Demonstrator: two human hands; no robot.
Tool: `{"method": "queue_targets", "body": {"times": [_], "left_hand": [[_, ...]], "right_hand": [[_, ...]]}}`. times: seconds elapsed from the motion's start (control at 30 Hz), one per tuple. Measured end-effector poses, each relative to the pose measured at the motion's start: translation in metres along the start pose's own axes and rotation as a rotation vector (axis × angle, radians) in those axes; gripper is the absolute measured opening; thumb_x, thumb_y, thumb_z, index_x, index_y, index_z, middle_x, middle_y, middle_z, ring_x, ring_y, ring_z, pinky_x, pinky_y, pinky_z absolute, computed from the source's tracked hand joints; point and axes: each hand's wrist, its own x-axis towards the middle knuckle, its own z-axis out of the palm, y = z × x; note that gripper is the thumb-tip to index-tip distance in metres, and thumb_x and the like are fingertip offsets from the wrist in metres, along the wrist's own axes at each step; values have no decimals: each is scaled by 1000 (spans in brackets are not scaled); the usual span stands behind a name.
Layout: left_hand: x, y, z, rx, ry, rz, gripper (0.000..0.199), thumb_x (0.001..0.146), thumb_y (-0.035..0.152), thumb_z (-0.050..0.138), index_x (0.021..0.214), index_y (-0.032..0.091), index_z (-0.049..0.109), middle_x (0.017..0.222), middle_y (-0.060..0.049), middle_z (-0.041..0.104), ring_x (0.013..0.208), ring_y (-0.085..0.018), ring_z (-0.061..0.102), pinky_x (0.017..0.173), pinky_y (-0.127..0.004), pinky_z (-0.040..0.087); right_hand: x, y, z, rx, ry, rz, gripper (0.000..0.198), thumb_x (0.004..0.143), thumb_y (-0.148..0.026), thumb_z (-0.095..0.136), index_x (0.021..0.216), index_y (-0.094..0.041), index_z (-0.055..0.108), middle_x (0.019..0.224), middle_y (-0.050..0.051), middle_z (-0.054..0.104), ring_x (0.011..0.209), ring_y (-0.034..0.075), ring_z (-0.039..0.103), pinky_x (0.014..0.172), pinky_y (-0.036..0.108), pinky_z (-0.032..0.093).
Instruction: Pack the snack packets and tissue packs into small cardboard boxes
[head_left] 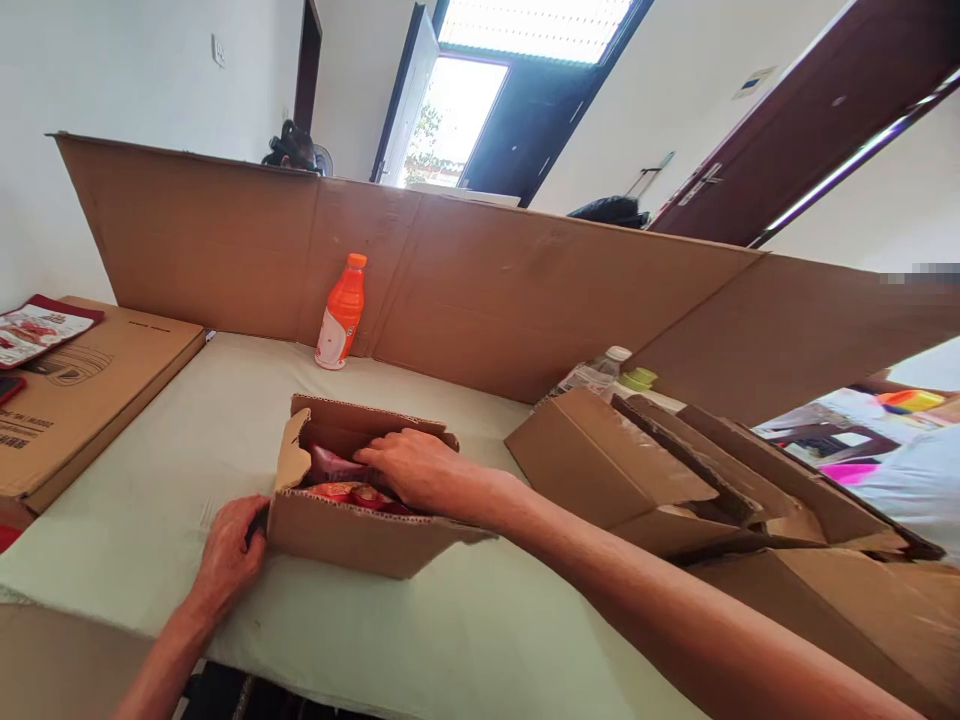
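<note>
A small open cardboard box (345, 540) sits on the pale cloth of the table. Inside it lie a dark pink packet (330, 466) and red snack packets (349, 493). My right hand (412, 465) reaches down into the box, its bent fingers on the dark pink packet; the thumb side is partly hidden. Against the box's left end, my left hand (234, 548) has its fingers curled around something dark, too hidden to name. Behind the box, an orange bottle (343, 315) with a white label stands upright near the cardboard screen.
A tall cardboard screen (510, 290) borders the table's far side. To the right are open cardboard boxes (630, 470) with clear plastic bottles (592, 375) behind them. On the left, a flat printed carton (112, 375) carries a red-and-white packet (45, 328).
</note>
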Motion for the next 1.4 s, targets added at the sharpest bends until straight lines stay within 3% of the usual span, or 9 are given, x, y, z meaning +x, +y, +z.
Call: {"method": "queue_targets", "body": {"times": [0.27,0.43,0.57,0.67,0.8,0.93,1.07,1.2,1.4], "left_hand": [[0,2,-4,-25,-19,-20,34,78,17,48,104,20,70,107,-9,76,104,-27,71,93,-44,58],[2,2,-6,-38,-20,-42,32,79,20,49,103,19,70,107,-10,76,105,-28,70,94,-45,57],[2,2,-9,-72,-7,-64,35,80,23,51,108,18,71,111,-10,76,105,-27,71,96,-45,57],[0,5,-15,-130,-4,-43,38,80,23,51,112,18,69,113,-9,76,105,-26,72,95,-42,58],[-3,17,-27,-206,39,16,41,86,29,53,124,20,64,130,-11,70,120,-28,67,102,-42,56],[0,37,-38,-246,93,67,43,91,32,57,134,24,57,144,-12,59,134,-29,57,111,-45,49],[13,61,-45,-250,121,123,44,93,33,61,136,28,56,147,-10,56,138,-28,52,115,-45,45],[22,77,-46,-221,136,162,35,94,30,60,129,29,61,143,-8,58,133,-25,56,112,-42,47],[23,80,-41,-194,201,174,24,97,27,58,120,27,65,136,-7,62,127,-22,60,107,-38,49]], "right_hand": [[-17,10,11,189,-54,1,28,94,-10,48,109,-18,71,107,9,74,90,23,68,67,30,39],[-22,10,3,346,-48,-72,34,96,-14,46,118,-20,71,115,10,74,100,23,68,83,33,49],[-49,12,12,434,349,-79,34,101,-20,42,119,-22,71,124,10,73,117,24,65,101,42,50],[-74,19,35,471,705,40,30,102,-28,47,118,-24,71,134,9,69,125,26,62,107,48,49],[-93,25,67,548,879,170,24,97,-37,59,115,-26,73,138,10,66,126,28,62,101,47,55],[-94,24,77,707,1005,210,24,97,-39,60,113,-27,73,144,11,61,118,26,67,95,43,59],[-83,22,74,866,1002,207,22,95,-37,62,110,-26,74,143,12,61,98,22,72,86,40,61],[-71,24,76,966,963,160,22,94,-38,62,104,-25,77,134,11,68,123,27,64,99,43,56],[-69,18,86,1094,971,153,33,100,-48,53,105,-26,77,137,9,67,129,26,61,111,45,47]]}}
